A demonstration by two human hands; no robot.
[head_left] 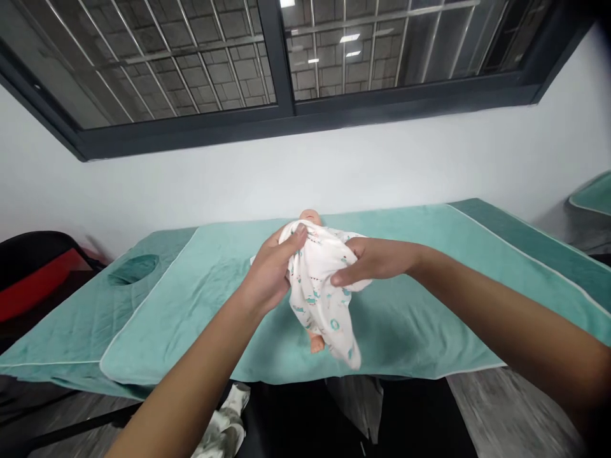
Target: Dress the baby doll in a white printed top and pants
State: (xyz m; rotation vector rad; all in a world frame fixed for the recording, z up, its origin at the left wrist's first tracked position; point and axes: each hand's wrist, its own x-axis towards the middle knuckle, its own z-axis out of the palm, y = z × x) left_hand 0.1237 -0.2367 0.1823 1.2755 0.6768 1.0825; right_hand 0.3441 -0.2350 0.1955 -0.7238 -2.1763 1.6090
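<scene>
A baby doll (310, 217) lies on the green bed cover, its head toward the wall and a foot (316, 343) showing at the near side. White baby clothing (319, 286) with a small teal print hides most of its body. My left hand (273, 267) grips the garment's left side, thumb on top near the doll's chin. On the right, my right hand (365, 259) pinches another part of the same garment between thumb and fingers. One loose end of the fabric hangs toward me. The garment's exact cut is bunched and hard to read.
The green bed cover (420, 331) spreads over a massage bed with a face hole (133, 270) at left. Behind it are a white wall (229, 181) and a barred window (191, 63). A black and red chair (38, 280) stands left; white shoes (226, 420) sit below.
</scene>
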